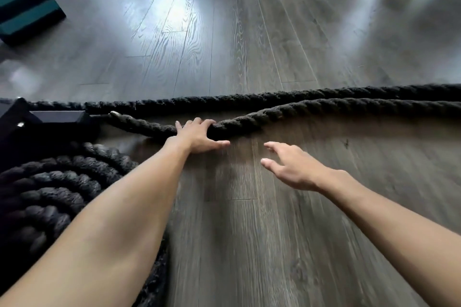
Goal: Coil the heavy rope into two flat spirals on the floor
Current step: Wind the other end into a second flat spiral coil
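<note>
Gripping rope (pixel 249 119), open floor (pixel 224 57) beyond

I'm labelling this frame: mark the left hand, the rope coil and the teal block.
left hand (pixel 197 136), head view, back of hand
rope coil (pixel 50 189), head view, its outer turns
teal block (pixel 30 11), head view, side face

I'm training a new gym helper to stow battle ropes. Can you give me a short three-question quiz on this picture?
1. True or false: the left hand grips the nearer rope strand.
2. Multiple choice: the right hand is A) wrapped round the far strand, B) open and holding nothing, C) clenched in a fist.
3. Fill in: the coil lies on the person's ___ side.

Key: 1 true; 2 B; 3 left.
</note>
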